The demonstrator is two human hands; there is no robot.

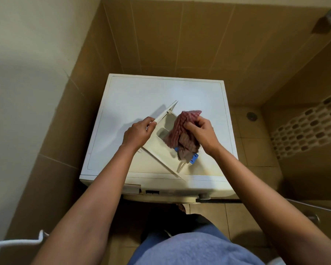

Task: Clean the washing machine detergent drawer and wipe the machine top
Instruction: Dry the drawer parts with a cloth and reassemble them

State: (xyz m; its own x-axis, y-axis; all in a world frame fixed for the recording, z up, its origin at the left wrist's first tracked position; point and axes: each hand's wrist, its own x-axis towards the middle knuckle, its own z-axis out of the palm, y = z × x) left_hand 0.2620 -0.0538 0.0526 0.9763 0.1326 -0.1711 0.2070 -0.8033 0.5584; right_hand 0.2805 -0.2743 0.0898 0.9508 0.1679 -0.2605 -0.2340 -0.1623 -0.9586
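At frame centre, the left hand (pixel 137 133) grips the drawer (pixel 157 148) on the washing machine (pixel 134 92) while the right hand (pixel 201 133) clutches a red cloth (pixel 182 129) inside it.

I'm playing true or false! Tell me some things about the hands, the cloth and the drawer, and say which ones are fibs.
1. The drawer lies on the washing machine top. True.
2. The right hand holds a green sponge. False: it grips a red striped cloth.
3. The left hand grips the drawer's edge. True.
4. The cloth lies spread flat on the floor. False: it is bunched up in the drawer.
5. A blue part shows at the drawer's near end. True.
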